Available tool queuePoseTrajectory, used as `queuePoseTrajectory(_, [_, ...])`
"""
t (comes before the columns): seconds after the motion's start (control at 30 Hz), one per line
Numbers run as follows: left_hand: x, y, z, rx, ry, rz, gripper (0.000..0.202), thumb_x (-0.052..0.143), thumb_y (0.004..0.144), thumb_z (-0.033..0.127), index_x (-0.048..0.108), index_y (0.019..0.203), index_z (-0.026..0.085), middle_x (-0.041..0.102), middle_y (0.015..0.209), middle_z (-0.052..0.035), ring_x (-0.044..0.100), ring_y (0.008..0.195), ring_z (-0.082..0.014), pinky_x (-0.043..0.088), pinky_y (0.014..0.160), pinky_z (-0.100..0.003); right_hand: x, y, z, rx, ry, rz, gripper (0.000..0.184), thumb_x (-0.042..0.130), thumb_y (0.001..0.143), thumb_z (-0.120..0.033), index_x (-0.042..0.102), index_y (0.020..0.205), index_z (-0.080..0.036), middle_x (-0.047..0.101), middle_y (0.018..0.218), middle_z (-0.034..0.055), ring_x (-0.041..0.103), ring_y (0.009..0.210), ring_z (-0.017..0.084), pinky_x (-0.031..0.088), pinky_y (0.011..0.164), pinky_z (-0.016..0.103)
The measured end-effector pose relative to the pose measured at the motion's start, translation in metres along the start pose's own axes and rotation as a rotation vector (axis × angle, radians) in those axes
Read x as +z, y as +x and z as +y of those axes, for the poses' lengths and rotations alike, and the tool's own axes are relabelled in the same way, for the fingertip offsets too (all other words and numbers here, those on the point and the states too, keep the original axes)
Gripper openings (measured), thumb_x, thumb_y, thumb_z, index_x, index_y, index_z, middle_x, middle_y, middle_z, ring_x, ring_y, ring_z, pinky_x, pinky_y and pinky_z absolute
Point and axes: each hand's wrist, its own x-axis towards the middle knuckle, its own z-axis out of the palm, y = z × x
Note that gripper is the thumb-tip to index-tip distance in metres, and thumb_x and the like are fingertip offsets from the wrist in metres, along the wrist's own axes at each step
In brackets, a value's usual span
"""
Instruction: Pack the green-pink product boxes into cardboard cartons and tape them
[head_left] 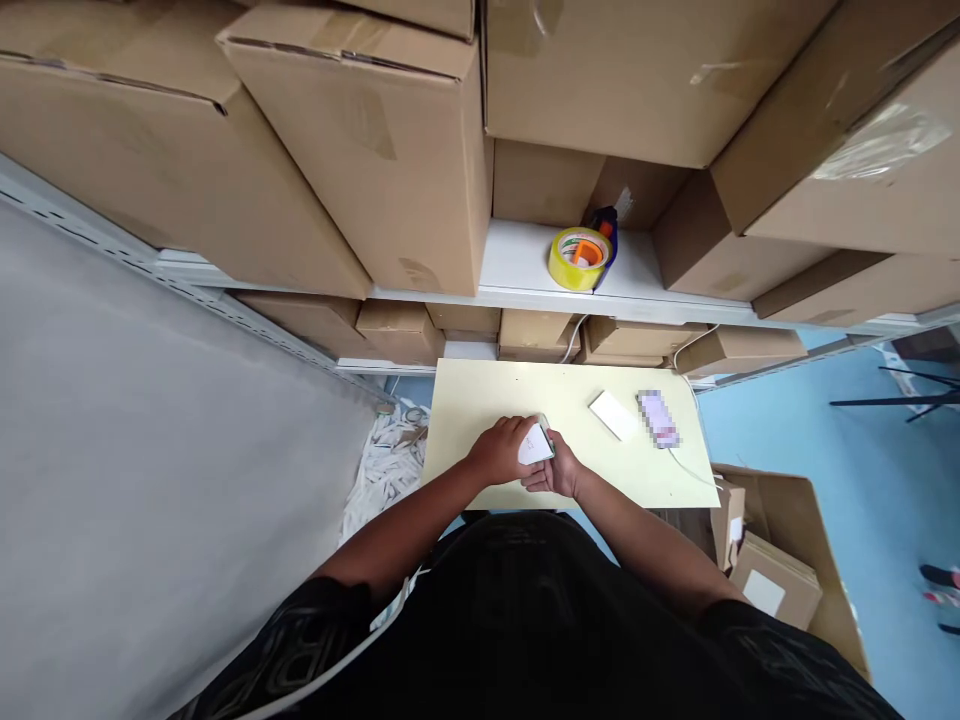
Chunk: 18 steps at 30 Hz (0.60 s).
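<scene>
Both hands meet over the near edge of a small pale yellow table (480, 400). My left hand (501, 450) is closed round a small white object (535, 445) with a greenish edge. My right hand (555, 470) grips the same white object from the right and below, fingers curled. What the object is stays too small to tell. On the table to the right lie a white card (613, 415) and a blurred pinkish device (658, 418) with a white cable running off the edge.
Stacked cardboard boxes (360, 130) fill white shelves above and behind the table. A yellow tape roll (579, 258) sits on a shelf. White paper scraps (386, 465) pile on the floor at left. An open carton with small boxes (772, 585) stands at right on blue floor.
</scene>
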Motion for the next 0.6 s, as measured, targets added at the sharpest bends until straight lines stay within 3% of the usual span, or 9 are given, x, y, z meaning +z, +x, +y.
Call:
queuePoseTrajectory(0.07, [-0.008, 0.009, -0.003, 0.006, 0.025, -0.059, 0.094, 0.08, 0.072, 0.037, 0.039, 0.156, 0.026, 0.056, 0.137, -0.0119, 0.058, 0.123, -0.0333, 0.052, 0.102, -0.045, -0.015, 0.005, -0.002, -0.078, -0.226, 0.163, 0.083, 0.02, 0.095, -0.075, 0.065, 0.111, -0.008, 0.072, 0.089, 0.0202, 0.073, 0.076, 0.03, 0.06, 0.07, 0.042])
queuePoseTrajectory(0.17, [-0.025, 0.024, -0.005, -0.024, 0.005, -0.149, 0.097, 0.077, 0.068, 0.028, 0.039, 0.157, 0.026, 0.054, 0.139, -0.0105, 0.06, 0.123, -0.0313, 0.054, 0.1, -0.041, -0.044, 0.007, -0.007, -0.292, -0.468, 0.395, 0.061, 0.053, 0.092, -0.056, 0.055, 0.138, -0.016, 0.066, 0.13, 0.0195, 0.071, 0.104, 0.031, 0.058, 0.088, 0.045])
queuePoseTrajectory(0.27, [-0.037, 0.044, 0.0, -0.036, -0.03, -0.238, 0.103, 0.074, 0.066, 0.021, 0.032, 0.16, 0.028, 0.053, 0.146, -0.0093, 0.058, 0.129, -0.0313, 0.053, 0.102, -0.039, -0.067, 0.008, -0.012, -0.61, -0.746, 0.391, 0.092, 0.073, 0.077, -0.033, 0.033, 0.159, -0.029, 0.039, 0.163, 0.0106, 0.058, 0.131, 0.03, 0.05, 0.106, 0.044])
queuePoseTrajectory(0.37, [-0.033, 0.061, 0.017, -0.101, -0.026, -0.227, 0.102, 0.078, 0.067, 0.027, 0.032, 0.159, 0.027, 0.052, 0.15, -0.0097, 0.06, 0.128, -0.0324, 0.053, 0.1, -0.04, -0.077, 0.014, -0.015, -0.782, -0.966, 0.313, 0.104, 0.077, 0.073, -0.031, 0.025, 0.163, -0.03, 0.034, 0.165, 0.011, 0.055, 0.135, 0.031, 0.05, 0.107, 0.046])
queuePoseTrajectory(0.5, [-0.009, 0.064, 0.046, -0.271, 0.069, -0.142, 0.097, 0.084, 0.067, 0.054, 0.042, 0.148, 0.023, 0.057, 0.14, -0.0127, 0.065, 0.116, -0.0351, 0.056, 0.09, -0.042, -0.08, 0.025, -0.015, -0.835, -0.979, 0.386, 0.095, 0.077, 0.074, -0.029, 0.033, 0.158, -0.029, 0.043, 0.156, 0.0125, 0.059, 0.129, 0.031, 0.055, 0.099, 0.044])
queuePoseTrajectory(0.6, [0.007, 0.056, 0.06, -0.408, 0.102, -0.08, 0.104, 0.082, 0.067, 0.066, 0.038, 0.149, 0.02, 0.055, 0.14, -0.0163, 0.066, 0.114, -0.0367, 0.056, 0.087, -0.043, -0.087, 0.026, -0.009, -0.856, -0.949, 0.423, 0.089, 0.074, 0.075, -0.026, 0.036, 0.155, -0.027, 0.047, 0.151, 0.0136, 0.061, 0.124, 0.03, 0.056, 0.097, 0.046])
